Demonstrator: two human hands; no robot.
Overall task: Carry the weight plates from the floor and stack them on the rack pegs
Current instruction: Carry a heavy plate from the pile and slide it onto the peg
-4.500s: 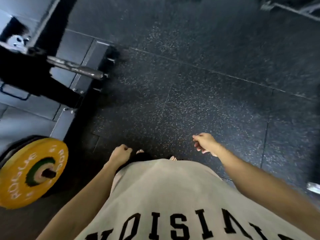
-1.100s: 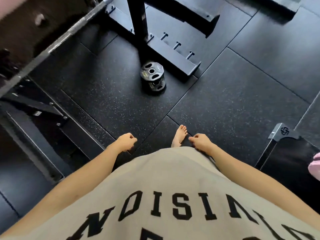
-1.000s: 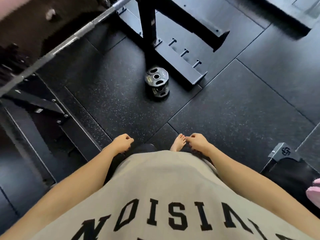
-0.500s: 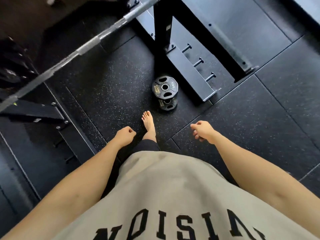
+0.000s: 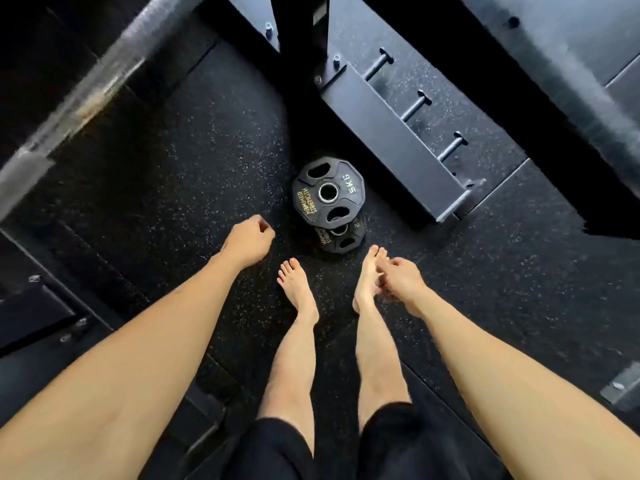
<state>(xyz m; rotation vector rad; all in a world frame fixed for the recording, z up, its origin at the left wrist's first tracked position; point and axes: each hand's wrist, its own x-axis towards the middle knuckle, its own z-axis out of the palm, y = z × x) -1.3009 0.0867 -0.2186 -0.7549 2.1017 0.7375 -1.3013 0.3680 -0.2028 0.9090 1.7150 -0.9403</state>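
A black 5 kg weight plate (image 5: pixel 328 191) lies flat on the rubber floor, resting partly on a smaller black plate (image 5: pixel 343 239) just in front of my bare feet. My left hand (image 5: pixel 247 241) hangs to the left of the plates, fingers loosely curled, holding nothing. My right hand (image 5: pixel 401 278) hangs lower right of them, over my right foot, fingers loosely bent and empty. Neither hand touches a plate. The rack's base beam (image 5: pixel 391 140) runs just right of the plates, with three small pegs (image 5: pixel 415 105) sticking out of its far side.
A black rack upright (image 5: pixel 298 36) rises beyond the plates. A steel barbell (image 5: pixel 86 98) crosses the upper left diagonally. A bench frame (image 5: pixel 41 317) sits at the left. A wide dark beam (image 5: pixel 540 109) crosses the upper right. A metal bracket (image 5: pixel 621 389) lies at the right edge.
I have walked up to the two plates and leaned over them; they now lie right at my toes. Both hands have dropped lower toward the floor, still empty.
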